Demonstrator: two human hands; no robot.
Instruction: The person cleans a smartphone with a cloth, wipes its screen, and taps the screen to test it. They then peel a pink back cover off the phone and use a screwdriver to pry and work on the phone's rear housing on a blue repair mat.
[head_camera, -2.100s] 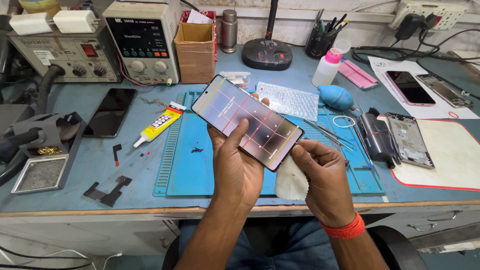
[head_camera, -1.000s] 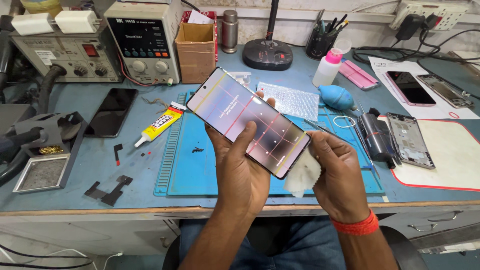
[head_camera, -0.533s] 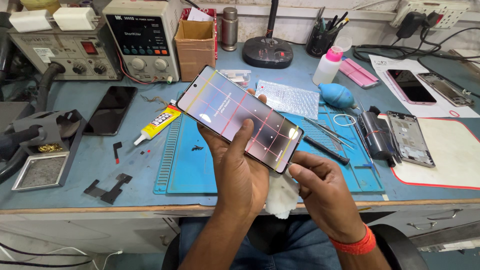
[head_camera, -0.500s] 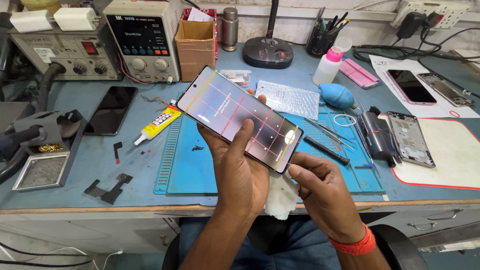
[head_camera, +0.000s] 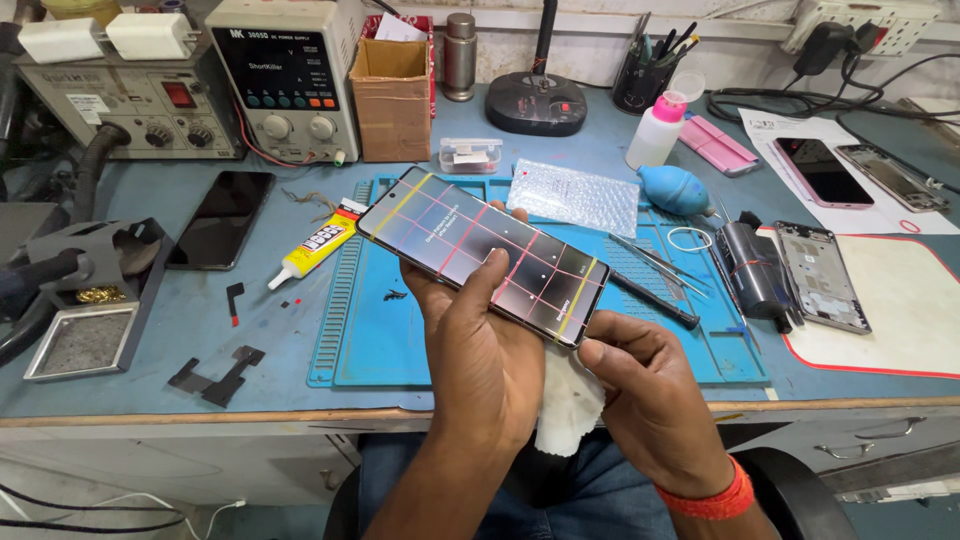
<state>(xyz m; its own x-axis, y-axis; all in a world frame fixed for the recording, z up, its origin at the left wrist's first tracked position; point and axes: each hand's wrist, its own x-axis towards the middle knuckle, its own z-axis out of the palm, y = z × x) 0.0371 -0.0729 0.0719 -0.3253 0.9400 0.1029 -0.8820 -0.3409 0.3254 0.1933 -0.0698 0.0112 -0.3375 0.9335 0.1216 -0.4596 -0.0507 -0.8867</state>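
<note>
**Repair bench: smartphone held in both hands, screen lit**

Item 1. Left hand (head_camera: 480, 360): curled under and around a smartphone (head_camera: 485, 255), fingers wrapping its far edge, thumb laid across the glass near the middle. The phone is lifted clear of the tabletop (head_camera: 150, 375) and tilted, its display showing a grid of coloured lines on a dark ground.

Item 2. Right hand (head_camera: 650, 400): just right of and below the left, fingers closed together, pinching a white cloth (head_camera: 565, 405) against the phone's near corner. The cloth bunches between the two palms. An orange band (head_camera: 715, 497) sits on the wrist.

Item 3. Beneath both hands: a blue work mat (head_camera: 380, 340). Beyond the right hand, a pair of tweezers (head_camera: 650, 262) and a dark-handled tool (head_camera: 655, 300); farther right, a dark cylinder (head_camera: 752, 270) and a bare phone frame (head_camera: 825, 275). Left of the left hand, a yellow glue tube (head_camera: 312, 245) and a dark phone (head_camera: 222, 218) lying flat.

Item 4. Beyond the phone: bubble wrap (head_camera: 575, 195), a blue air blower (head_camera: 675, 190), a white squeeze bottle (head_camera: 657, 130), a cardboard box (head_camera: 392, 95).

Risk notes, as judgement. The phone rests on fingertips and one thumb; a hard rub at the corner could twist it out of the left hand, dropping it onto the tweezers or off the tabletop edge. Thumb pressure on the glass could leave smears or register stray touches. Grit in the cloth might scratch the display.
</note>
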